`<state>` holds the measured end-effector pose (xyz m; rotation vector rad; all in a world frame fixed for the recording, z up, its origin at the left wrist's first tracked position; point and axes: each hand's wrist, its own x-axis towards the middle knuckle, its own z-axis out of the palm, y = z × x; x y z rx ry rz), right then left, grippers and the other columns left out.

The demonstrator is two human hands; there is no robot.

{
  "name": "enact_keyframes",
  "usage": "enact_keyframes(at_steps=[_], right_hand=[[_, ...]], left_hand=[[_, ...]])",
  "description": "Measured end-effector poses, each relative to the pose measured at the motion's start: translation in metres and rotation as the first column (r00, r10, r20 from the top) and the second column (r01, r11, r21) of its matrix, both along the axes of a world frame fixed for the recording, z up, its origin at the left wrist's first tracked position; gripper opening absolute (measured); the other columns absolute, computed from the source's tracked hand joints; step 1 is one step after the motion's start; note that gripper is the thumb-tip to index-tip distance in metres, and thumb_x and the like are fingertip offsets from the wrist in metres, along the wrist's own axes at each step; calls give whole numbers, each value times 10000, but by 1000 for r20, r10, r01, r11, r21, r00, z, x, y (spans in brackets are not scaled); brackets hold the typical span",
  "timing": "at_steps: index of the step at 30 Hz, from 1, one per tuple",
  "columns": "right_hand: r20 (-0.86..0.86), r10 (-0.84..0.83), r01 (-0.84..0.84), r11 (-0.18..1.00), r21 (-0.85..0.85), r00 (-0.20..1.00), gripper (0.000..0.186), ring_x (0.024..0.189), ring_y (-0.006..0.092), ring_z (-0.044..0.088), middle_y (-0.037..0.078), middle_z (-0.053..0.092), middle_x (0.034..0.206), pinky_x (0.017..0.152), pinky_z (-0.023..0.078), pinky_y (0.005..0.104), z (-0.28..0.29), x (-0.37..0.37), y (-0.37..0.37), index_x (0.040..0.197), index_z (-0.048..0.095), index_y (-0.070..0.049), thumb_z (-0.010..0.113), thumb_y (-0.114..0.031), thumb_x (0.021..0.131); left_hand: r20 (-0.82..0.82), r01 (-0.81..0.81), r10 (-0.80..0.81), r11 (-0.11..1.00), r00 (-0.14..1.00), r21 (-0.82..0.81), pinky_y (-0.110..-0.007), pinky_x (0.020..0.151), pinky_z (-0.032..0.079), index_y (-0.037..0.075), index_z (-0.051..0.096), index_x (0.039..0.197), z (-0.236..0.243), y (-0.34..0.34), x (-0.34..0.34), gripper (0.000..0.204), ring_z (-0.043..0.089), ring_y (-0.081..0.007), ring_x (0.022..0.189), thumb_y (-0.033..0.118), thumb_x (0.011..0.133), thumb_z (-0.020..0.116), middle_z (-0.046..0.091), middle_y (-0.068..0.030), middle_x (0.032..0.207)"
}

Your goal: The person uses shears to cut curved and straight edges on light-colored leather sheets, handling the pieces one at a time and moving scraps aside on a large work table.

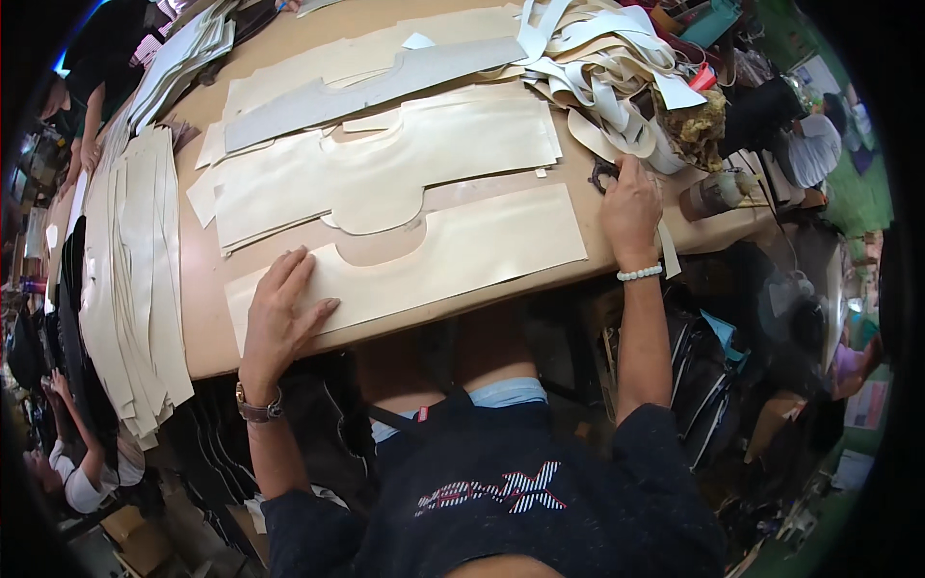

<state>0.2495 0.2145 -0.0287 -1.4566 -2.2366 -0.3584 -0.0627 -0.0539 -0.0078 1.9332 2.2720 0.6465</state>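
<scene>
My left hand (282, 313) lies on the left end of a cream cut-out panel (482, 241) with a curved notch, fingers stretched out and thumb apart. This panel lies along the table's near edge. At the right, my right hand (632, 207) is closed, its curled fingers at the black looped handles of what look like scissors (603, 174); the blades cannot be made out. Just beyond the near panel is a stack of cream panels (472, 140) with a rounded tab. A grey panel (376, 91) of similar shape rests behind that stack.
Pale offcut strips (588, 58) are heaped at the far right. Beside them are a brown, crusty lump (696, 125) and a dark container (708, 197). Long cream sheets (135, 289) overhang the table's (202, 332) left side. Other people (87, 472) are at the left.
</scene>
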Motion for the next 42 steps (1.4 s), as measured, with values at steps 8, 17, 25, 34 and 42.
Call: enact_keyframes(at_steps=[8, 17, 25, 34, 42], right_hand=[[-59, -76, 48, 923, -382, 995, 305, 802, 359, 567, 186, 591, 882, 711, 425, 442, 31, 13, -60, 968, 450, -26, 571, -95, 697], [-273, -69, -94, 836, -540, 960, 340, 633, 248, 579, 88, 578, 667, 611, 451, 345, 30, 34, -13, 936, 541, -30, 655, -186, 656], [-470, -88, -395, 423, -816, 878, 241, 439, 43, 447, -11, 541, 619, 389, 331, 176, 117, 38, 74, 913, 549, -45, 665, -114, 713], [-7, 129, -72, 511, -857, 992, 294, 434, 27, 454, -20, 513, 603, 344, 306, 174, 243, 70, 40, 917, 548, -39, 678, -178, 692], [-658, -100, -520, 530, -670, 747, 340, 432, -6, 366, -70, 461, 643, 377, 263, 148, 209, 93, -49, 1030, 483, -73, 590, -171, 723]], left_hand=[[284, -44, 83, 989, 955, -142, -321, 717, 418, 9, 548, 1030, 14, 5, -16, 588, 495, -236, 796, 167, 514, 780, 512, -95, 837], [336, -6, 85, 973, 938, -229, -284, 586, 385, -19, 481, 732, 18, 3, -23, 319, 470, -174, 645, 77, 556, 729, 489, -68, 676], [547, -28, 147, 975, 824, -220, -240, 578, 404, -25, 550, 786, 11, -3, -20, 244, 469, -102, 612, 61, 616, 702, 532, -30, 660], [558, 80, 121, 943, 821, -322, -223, 557, 383, -18, 527, 743, 11, -1, -33, 196, 462, -64, 615, 54, 662, 691, 534, -9, 659], [891, 24, -34, 999, 452, 26, -191, 598, 394, 8, 537, 891, 60, -36, -39, 313, 514, -74, 676, -23, 614, 681, 569, 1, 744]])
